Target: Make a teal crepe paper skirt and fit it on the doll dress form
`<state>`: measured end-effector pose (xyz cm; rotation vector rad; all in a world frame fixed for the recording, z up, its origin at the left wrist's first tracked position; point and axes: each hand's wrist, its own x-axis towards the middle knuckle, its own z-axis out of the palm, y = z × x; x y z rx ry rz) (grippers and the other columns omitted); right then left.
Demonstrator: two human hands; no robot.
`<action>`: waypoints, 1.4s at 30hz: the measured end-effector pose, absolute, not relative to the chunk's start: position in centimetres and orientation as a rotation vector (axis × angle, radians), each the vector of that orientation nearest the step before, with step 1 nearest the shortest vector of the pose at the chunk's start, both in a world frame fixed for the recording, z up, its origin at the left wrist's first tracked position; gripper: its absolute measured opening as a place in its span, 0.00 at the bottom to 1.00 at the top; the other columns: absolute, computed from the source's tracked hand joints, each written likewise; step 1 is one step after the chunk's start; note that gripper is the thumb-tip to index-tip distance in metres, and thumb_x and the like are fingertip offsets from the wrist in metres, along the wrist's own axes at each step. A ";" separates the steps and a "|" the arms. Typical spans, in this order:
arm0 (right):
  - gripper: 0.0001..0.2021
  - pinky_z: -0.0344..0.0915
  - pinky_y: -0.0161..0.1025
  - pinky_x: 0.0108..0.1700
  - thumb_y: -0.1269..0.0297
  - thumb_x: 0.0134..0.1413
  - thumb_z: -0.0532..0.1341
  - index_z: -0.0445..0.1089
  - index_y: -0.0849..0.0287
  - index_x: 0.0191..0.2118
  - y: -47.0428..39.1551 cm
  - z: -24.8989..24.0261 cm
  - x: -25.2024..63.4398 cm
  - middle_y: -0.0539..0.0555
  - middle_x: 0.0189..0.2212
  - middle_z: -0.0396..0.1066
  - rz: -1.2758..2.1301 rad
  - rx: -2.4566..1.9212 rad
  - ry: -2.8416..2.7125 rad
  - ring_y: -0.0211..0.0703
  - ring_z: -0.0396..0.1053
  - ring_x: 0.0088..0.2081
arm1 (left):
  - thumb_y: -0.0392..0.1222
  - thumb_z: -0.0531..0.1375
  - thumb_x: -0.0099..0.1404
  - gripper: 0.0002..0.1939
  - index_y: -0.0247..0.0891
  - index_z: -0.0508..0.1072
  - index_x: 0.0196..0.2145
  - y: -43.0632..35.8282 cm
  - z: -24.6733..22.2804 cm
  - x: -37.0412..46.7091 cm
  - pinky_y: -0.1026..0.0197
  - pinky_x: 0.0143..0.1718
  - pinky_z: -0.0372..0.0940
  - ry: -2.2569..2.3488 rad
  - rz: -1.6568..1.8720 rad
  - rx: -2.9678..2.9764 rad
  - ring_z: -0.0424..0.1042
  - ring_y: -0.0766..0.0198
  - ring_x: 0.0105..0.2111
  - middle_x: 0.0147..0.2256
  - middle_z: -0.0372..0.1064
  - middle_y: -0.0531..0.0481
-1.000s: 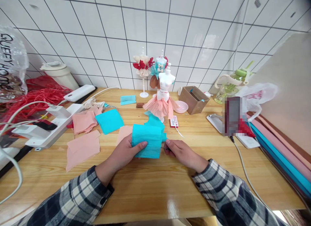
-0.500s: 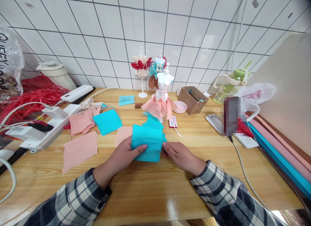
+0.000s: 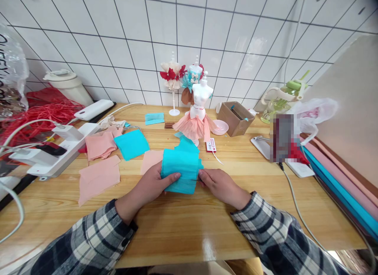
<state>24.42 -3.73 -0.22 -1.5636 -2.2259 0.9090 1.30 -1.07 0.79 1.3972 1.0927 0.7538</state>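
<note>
Head cam — turq. sheet [image 3: 186, 164], rect., w/ creases

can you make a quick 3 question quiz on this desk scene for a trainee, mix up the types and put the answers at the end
1. Multiple choice: what colour is the sheet held in the left hand?
a) peach
b) bright blue
c) red

2. True or false: the pink bowl sits inside the cardboard box.

3. Count: how many dress forms stand on the table?

Key:
1. b, bright blue.
2. False; the bowl is on the table, outside the box.
3. Three: one in front with a peach skirt, two behind it.
</note>
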 end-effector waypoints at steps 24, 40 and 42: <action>0.28 0.57 0.36 0.36 0.48 0.68 0.37 0.64 0.58 0.27 -3.6 -0.2 25.5 0.51 0.26 0.68 0.969 -1.519 -2.081 0.39 0.62 0.29 | 0.54 0.70 0.50 0.40 0.37 0.65 0.57 -0.6 -0.8 0.7 0.45 0.51 0.67 1.055 0.722 1.528 0.72 0.44 0.50 0.52 0.72 0.38; 0.27 0.55 0.38 0.35 0.50 0.68 0.38 0.64 0.57 0.28 -3.7 -0.1 25.0 0.51 0.26 0.68 0.955 -1.609 -2.132 0.40 0.63 0.30 | 0.51 0.70 0.51 0.39 0.36 0.64 0.57 -0.7 -0.6 0.7 0.47 0.51 0.69 0.964 0.718 1.451 0.72 0.45 0.50 0.53 0.71 0.38; 0.27 0.54 0.38 0.36 0.51 0.68 0.38 0.64 0.57 0.28 -3.7 -0.1 25.0 0.51 0.26 0.68 0.932 -1.627 -2.150 0.41 0.63 0.30 | 0.51 0.70 0.51 0.39 0.36 0.64 0.57 -0.8 -0.6 0.7 0.48 0.51 0.69 0.947 0.720 1.441 0.72 0.46 0.51 0.54 0.71 0.38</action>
